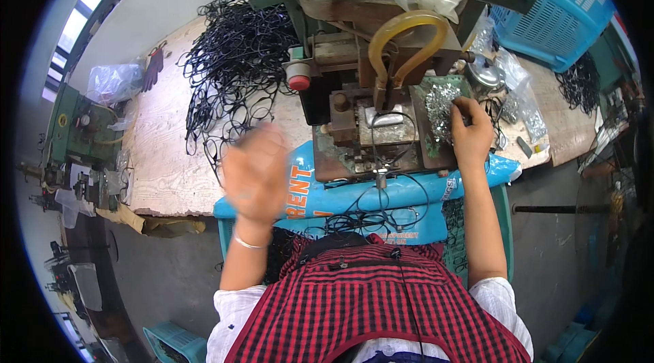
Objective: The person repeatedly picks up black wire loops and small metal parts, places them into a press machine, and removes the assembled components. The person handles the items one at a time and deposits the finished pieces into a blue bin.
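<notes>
My left hand (257, 175) is smeared by motion beside the near end of a tangled heap of thin black looped frames (238, 56), so its fingers do not show clearly. My right hand (473, 134) has its fingers curled and pinched at the edge of a pile of small shiny metal pieces (441, 111); what is between the fingertips is hidden. That pile lies on a green tray on the right side of a bench press (347, 56). Under the press head, a black looped frame (394, 158) hangs over the front of the worn metal work block (388, 134).
A red push button (298, 82) sticks out at the press's left. Yellow hose (409, 22) loops down over the work block. Blue plastic sheeting (340, 192) covers the near edge, above a green crate (505, 227). A blue basket (552, 15) stands far right; a dark glove (154, 66) lies far left.
</notes>
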`<state>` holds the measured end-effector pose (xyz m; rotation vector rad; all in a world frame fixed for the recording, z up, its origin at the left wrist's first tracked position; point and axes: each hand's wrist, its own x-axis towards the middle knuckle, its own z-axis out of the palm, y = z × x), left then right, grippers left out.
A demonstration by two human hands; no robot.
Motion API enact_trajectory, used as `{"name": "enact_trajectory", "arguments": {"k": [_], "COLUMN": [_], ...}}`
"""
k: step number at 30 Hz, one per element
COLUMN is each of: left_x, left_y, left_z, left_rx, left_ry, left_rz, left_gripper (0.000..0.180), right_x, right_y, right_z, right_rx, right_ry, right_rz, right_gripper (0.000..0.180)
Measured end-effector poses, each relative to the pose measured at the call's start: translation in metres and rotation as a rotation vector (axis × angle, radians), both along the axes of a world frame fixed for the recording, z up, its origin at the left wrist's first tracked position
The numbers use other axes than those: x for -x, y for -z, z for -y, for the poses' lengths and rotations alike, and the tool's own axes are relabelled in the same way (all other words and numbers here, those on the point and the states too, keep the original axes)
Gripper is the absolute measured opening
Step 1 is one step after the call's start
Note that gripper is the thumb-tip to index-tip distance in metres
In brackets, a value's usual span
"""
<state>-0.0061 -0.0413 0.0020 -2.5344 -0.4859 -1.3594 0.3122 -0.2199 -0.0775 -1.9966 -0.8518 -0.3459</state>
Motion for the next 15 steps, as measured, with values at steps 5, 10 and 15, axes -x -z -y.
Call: {"name": "enact_trajectory", "arguments": {"k": [5, 10, 15], "left_x": [0.034, 0.039, 0.026], "left_y": [0.022, 0.118, 0.114], "left_z": [-0.090, -0.128, -0.119], "left_rx": [0.666, 0.807, 0.893], "left_ry": [-0.803, -0.931, -0.840], "left_rz": [-0.236, -0.277, -0.219], "left_gripper": [0.051, 0.051, 0.041], "right_x": [0.003, 0.014, 0.037], "right_y": [-0.007, -0.008, -0.039], "right_z": [-0.015, 0.001, 0.016], "right_rx": [-0.073, -0.035, -0.134], "right_ry": [-0.018, 0.022, -0.060], "right_rz": [-0.126, -0.098, -0.324], "right_gripper": [0.013, 0.013, 0.012]}}
